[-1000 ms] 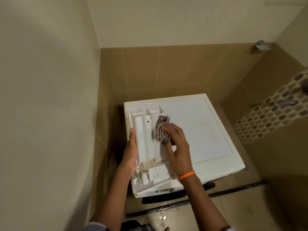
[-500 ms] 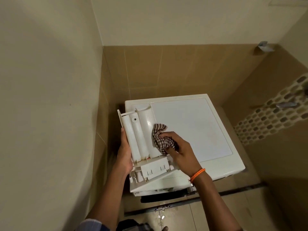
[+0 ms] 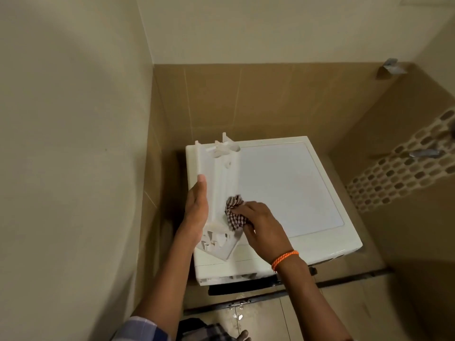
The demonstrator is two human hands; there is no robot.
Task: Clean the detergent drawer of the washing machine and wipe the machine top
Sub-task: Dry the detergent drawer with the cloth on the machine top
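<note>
**A:** What is closest to the camera?

**B:** Two bare forearms reach forward from the bottom edge. A checked sleeve (image 3: 145,327) shows on the left arm, and one orange braided band (image 3: 285,260) circles the right wrist.

**A:** What are the hands doing?

**B:** The left hand (image 3: 196,212) is wrapped around the left edge of one white detergent drawer (image 3: 221,190), thumb lying up along its side. The right hand (image 3: 261,225) is closed on one crumpled brown-and-white checked cloth (image 3: 235,214), pressing it against the drawer's right side near the front end.

**A:** Where is the drawer?

**B:** Out of its slot, held over the left part of the washing machine top (image 3: 290,188). Whether it rests on the top or is lifted just above it, I cannot tell. Its moulded channels run away from the camera.

**A:** Any brand or writing?

**B:** None can be read on the drawer or the one white washing machine.

**A:** And the room?

**B:** A narrow tiled corner: tan wall tiles (image 3: 246,99) behind, plain cream wall above and left, a band of mosaic tiles (image 3: 403,173) on the right. Two metal wall fittings (image 3: 391,68) show on the right side. The floor is tiled.
</note>
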